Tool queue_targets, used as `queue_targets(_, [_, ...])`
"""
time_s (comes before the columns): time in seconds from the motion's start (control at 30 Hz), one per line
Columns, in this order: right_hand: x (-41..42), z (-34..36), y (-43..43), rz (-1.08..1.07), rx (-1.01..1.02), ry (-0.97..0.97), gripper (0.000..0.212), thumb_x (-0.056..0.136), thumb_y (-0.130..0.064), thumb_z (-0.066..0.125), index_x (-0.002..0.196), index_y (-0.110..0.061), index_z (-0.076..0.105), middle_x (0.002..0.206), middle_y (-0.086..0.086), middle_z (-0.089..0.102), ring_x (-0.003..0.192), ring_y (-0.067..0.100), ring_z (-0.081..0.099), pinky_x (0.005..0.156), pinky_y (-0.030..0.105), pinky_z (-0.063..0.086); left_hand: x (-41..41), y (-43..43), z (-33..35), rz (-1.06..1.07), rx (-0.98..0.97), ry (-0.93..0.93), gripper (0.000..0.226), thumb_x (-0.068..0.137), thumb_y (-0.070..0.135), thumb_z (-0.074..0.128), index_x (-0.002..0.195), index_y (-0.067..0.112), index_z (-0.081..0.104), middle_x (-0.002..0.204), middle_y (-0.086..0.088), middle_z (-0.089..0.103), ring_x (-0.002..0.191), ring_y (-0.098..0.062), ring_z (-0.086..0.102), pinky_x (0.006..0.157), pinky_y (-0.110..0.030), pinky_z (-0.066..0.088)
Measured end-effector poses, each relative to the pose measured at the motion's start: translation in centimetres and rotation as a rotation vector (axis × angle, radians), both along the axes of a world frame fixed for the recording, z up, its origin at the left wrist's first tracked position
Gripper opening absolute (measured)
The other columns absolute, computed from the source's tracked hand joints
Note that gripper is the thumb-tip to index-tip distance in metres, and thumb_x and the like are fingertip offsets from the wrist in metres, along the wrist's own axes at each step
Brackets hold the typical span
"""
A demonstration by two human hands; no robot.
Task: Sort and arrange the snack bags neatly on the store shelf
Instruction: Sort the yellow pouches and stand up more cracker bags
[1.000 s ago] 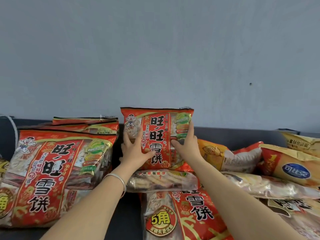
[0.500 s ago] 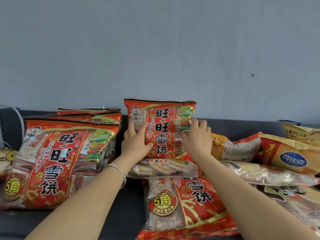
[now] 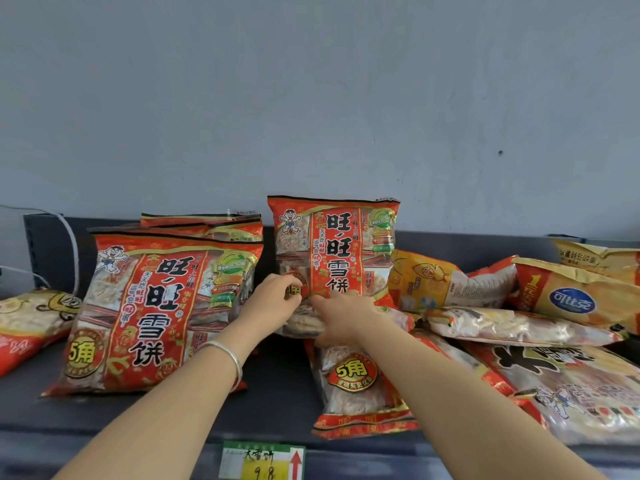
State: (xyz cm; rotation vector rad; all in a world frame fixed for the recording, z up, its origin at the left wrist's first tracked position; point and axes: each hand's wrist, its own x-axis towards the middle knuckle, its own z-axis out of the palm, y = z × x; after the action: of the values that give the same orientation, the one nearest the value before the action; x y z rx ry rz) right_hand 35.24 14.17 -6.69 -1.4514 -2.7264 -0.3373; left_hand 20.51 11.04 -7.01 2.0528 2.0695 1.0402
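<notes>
1. a red crinkly plastic snack bag with black characters (image 3: 334, 251) stands upright at the back middle of the dark grey metal store shelf (image 3: 277, 393), against the pale grey wall (image 3: 311, 98).
2. the left hand (image 3: 273, 299) touches the lower left of that upright bag, fingers (image 3: 292, 284) curled and pressed together on its front; a silver bangle (image 3: 230, 358) circles the wrist.
3. the right hand (image 3: 341, 315) is at the bag's bottom edge, fingers pinching a clear-fronted flat pack of rice crackers (image 3: 304, 322) lying just below it.
4. a larger red bag of the same print (image 3: 156, 313) leans upright to the left, with more red bags stacked behind it (image 3: 201, 223).
5. another red bag (image 3: 356, 386) lies flat at the front under the right forearm.
6. to the right, yellow-orange snack bags (image 3: 450, 282) and a yellow bag with a blue oval logo (image 3: 575, 296) lie piled untidily.
7. a green and yellow price label (image 3: 263, 460) is fixed to the shelf's front edge.
</notes>
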Motion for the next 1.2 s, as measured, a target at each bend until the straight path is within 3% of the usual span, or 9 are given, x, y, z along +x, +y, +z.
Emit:
queue_targets(0.13, [-0.1,0.5,-0.7,0.044,0.158,0.072,0.029,0.092,-0.03,0.051,0.12,-0.024,0.049,0.116,0.005,0.059,0.106,0.031,0.059,0.079,0.041,0.045,-0.2,-0.8,0.5,-0.073,-0.031,-0.15,0.041,0.1,0.031,0.039,0.138,0.017,0.045,0.142,-0.008,0.043,0.127,-0.021,0.044,0.092,-0.024,0.033])
queue_targets(0.23, [1.5,1.9,-0.8,0.056,0.197,0.126,0.03,0.095,-0.031,0.049,0.124,-0.028,0.048,0.114,0.002,0.06,0.104,0.03,0.06,0.076,0.04,0.042,0.2,-1.3,1.0,-0.132,-0.045,-0.361,0.049,0.102,0.041,0.028,0.143,0.017,0.038,0.147,-0.005,0.041,0.135,-0.02,0.037,0.104,-0.028,0.029])
queue_targets(0.37, [3.8,4.0,-1.1,0.071,0.227,0.211,0.034,0.098,-0.032,0.046,0.131,-0.03,0.045,0.122,0.0,0.062,0.109,0.028,0.06,0.078,0.04,0.045,1.7,-1.7,2.7,-0.195,0.129,-0.753,0.059,0.097,0.055,0.017,0.142,0.023,0.038,0.144,-0.004,0.043,0.133,-0.021,0.037,0.105,-0.034,0.026])
queue_targets(0.53, [6.2,5.6,-1.7,-0.005,0.234,0.389,0.036,0.099,-0.032,0.043,0.136,-0.031,0.045,0.122,0.001,0.064,0.109,0.027,0.059,0.081,0.036,0.043,3.1,-1.6,3.8,-0.262,0.218,-0.956,0.073,0.091,0.063,0.007,0.135,0.023,0.049,0.141,-0.005,0.046,0.132,-0.023,0.039,0.111,-0.043,0.026])
queue_targets(0.63, [7.4,6.6,-1.8,-0.059,0.225,0.558,0.035,0.099,-0.031,0.044,0.134,-0.031,0.047,0.123,0.001,0.063,0.11,0.027,0.058,0.082,0.036,0.042,2.9,-0.9,3.5,-0.264,0.195,-0.962,0.074,0.087,0.07,0.021,0.134,0.02,0.049,0.138,-0.003,0.05,0.125,-0.02,0.047,0.107,-0.044,0.035])
queue_targets(0.73, [7.9,7.5,-1.6,-0.07,0.2,0.696,0.038,0.099,-0.032,0.045,0.137,-0.033,0.046,0.128,-0.001,0.061,0.114,0.025,0.057,0.085,0.037,0.046,2.7,0.2,2.7,-0.177,0.189,-0.797,0.046,0.097,0.037,0.047,0.138,0.017,0.041,0.137,-0.006,0.045,0.124,-0.022,0.045,0.095,-0.032,0.039])
queue_targets(0.93, [8.1,7.6,-1.2,-0.092,0.169,0.837,0.036,0.099,-0.032,0.044,0.135,-0.034,0.047,0.128,-0.003,0.06,0.108,0.022,0.059,0.081,0.037,0.049,4.3,1.5,2.2,-0.111,0.122,-0.833,0.09,0.088,0.018,0.065,0.152,0.018,0.002,0.157,-0.011,0.007,0.142,-0.025,0.021,0.113,-0.039,0.024])
queue_targets(1.1, [9.2,7.7,-1.2,-0.059,0.1,1.207,0.023,0.098,-0.031,0.044,0.12,-0.033,0.053,0.108,0.002,0.068,0.09,0.024,0.067,0.081,0.049,0.056,5.7,2.5,1.6,-0.277,0.074,-1.115,0.087,0.088,0.02,0.064,0.149,0.034,0.004,0.147,-0.002,0.039,0.132,-0.027,0.04,0.108,-0.053,0.033])
queue_targets(1.2, [10.8,8.2,-1.6,-0.043,-0.017,1.457,0.015,0.1,-0.025,0.044,0.111,-0.032,0.051,0.104,0.005,0.069,0.09,0.023,0.069,0.079,0.049,0.058,7.6,2.3,2.0,-0.328,0.043,-1.148,0.053,0.091,0.02,0.061,0.135,0.026,0.032,0.12,0.006,0.057,0.116,-0.022,0.052,0.089,-0.041,0.043])
